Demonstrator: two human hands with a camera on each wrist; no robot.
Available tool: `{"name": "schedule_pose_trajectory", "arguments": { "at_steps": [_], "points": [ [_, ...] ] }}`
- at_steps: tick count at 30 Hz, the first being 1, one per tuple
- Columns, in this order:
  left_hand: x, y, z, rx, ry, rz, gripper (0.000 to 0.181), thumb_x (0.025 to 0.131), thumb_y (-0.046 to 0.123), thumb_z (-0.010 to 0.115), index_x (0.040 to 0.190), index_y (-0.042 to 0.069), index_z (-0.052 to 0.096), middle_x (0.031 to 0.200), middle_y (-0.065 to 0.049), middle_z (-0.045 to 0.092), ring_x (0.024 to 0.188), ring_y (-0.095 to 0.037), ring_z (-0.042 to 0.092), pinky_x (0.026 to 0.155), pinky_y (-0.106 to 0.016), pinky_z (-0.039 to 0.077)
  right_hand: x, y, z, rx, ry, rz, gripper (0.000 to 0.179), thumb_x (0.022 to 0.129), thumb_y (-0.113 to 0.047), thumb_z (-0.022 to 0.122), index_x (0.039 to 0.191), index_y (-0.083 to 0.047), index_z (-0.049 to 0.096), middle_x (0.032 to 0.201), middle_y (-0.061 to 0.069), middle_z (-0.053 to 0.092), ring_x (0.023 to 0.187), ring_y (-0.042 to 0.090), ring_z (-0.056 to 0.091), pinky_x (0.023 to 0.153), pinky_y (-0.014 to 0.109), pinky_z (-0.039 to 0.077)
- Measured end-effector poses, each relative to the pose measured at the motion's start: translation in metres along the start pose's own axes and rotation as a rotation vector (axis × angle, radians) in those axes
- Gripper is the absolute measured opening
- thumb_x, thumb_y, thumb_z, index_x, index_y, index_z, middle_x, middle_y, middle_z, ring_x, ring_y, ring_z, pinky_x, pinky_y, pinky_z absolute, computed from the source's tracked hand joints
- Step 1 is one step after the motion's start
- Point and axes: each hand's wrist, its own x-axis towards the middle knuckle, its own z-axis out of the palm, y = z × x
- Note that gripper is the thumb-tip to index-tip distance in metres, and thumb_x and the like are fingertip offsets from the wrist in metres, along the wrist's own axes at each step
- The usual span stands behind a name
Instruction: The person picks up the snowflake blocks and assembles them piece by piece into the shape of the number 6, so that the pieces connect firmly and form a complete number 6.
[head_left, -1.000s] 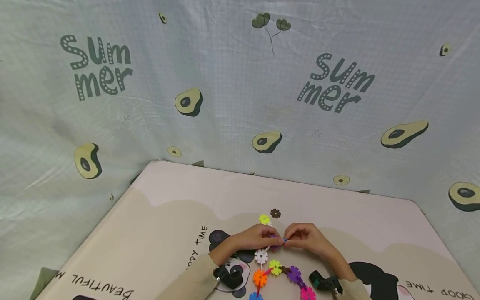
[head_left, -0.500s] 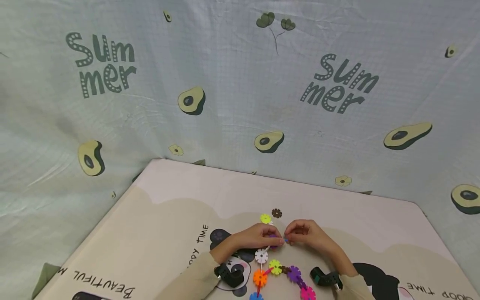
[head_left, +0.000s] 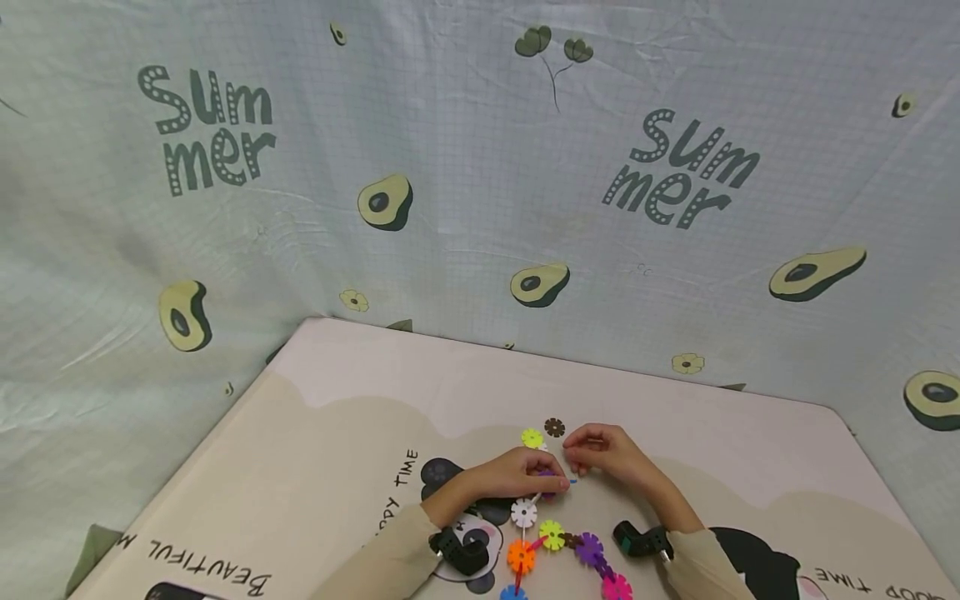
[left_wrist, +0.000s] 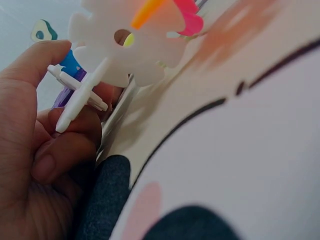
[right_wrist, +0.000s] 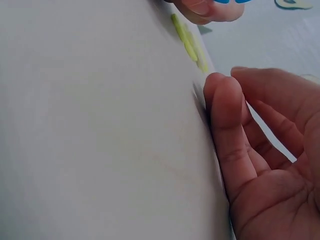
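Note:
My left hand (head_left: 510,475) pinches a purple snowflake disc (left_wrist: 62,98) with a blue disc (left_wrist: 70,62) next to it; the blue edge shows beyond the fingertips. Linked to these is a white disc (head_left: 523,512), large in the left wrist view. From it the chain runs on through an orange disc (head_left: 521,557), a lime disc (head_left: 552,535), a second purple disc (head_left: 589,550) and a pink disc (head_left: 617,587). My right hand (head_left: 607,448) hovers just right of the left, fingers loosely bent, nothing visible between them.
A loose brown disc (head_left: 555,427) lies beyond the hands, with a lime disc (head_left: 532,437) beside it. Another blue disc (head_left: 513,593) is at the bottom edge. The printed tabletop (head_left: 360,367) meets a fabric curtain (head_left: 450,125) behind.
My right hand has let go of the blue disc and moved up and away from it. The left hand keeps its hold and has barely moved.

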Motion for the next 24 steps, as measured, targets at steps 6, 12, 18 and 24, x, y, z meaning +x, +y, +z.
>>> {"name": "schedule_pose_trajectory", "arguments": {
  "at_steps": [6, 12, 18, 24],
  "points": [
    [-0.002, 0.002, -0.001, -0.030, -0.008, -0.005, 0.020, 0.097, 0.017, 0.059, 0.103, 0.000, 0.068, 0.075, 0.008, 0.060, 0.058, -0.001, 0.047, 0.058, -0.016, 0.040, 0.011, 0.000, 0.002, 0.058, 0.072, 0.106, 0.028, 0.092, -0.007, 0.067, 0.108, 0.014, 0.060, 0.078, 0.014, 0.065, 0.062, 0.012, 0.060, 0.060, 0.024, 0.053],
    [-0.001, 0.001, -0.002, -0.022, -0.016, 0.016, 0.020, 0.097, 0.016, 0.059, 0.104, -0.001, 0.069, 0.077, 0.006, 0.060, 0.059, -0.001, 0.047, 0.060, -0.016, 0.041, 0.021, 0.002, 0.004, 0.085, 0.129, 0.122, 0.031, 0.089, -0.006, 0.069, 0.113, 0.012, 0.061, 0.077, 0.005, 0.062, 0.057, 0.010, 0.056, 0.054, 0.022, 0.050],
    [0.000, 0.001, -0.003, -0.015, -0.019, 0.037, 0.021, 0.097, 0.015, 0.059, 0.106, 0.000, 0.070, 0.080, -0.003, 0.064, 0.060, 0.000, 0.047, 0.060, -0.016, 0.041, 0.024, -0.002, 0.008, 0.055, 0.196, 0.150, 0.037, 0.089, -0.006, 0.070, 0.121, 0.010, 0.059, 0.073, 0.005, 0.059, 0.048, 0.009, 0.051, 0.047, 0.021, 0.045],
    [0.000, 0.000, -0.003, -0.018, -0.021, 0.022, 0.022, 0.098, 0.016, 0.058, 0.107, 0.000, 0.070, 0.081, -0.002, 0.065, 0.060, 0.000, 0.048, 0.060, -0.016, 0.041, 0.028, -0.005, 0.009, -0.007, 0.233, 0.183, 0.042, 0.089, -0.007, 0.070, 0.126, 0.009, 0.058, 0.070, 0.002, 0.055, 0.043, 0.006, 0.041, 0.041, 0.019, 0.034]
  ]
}}
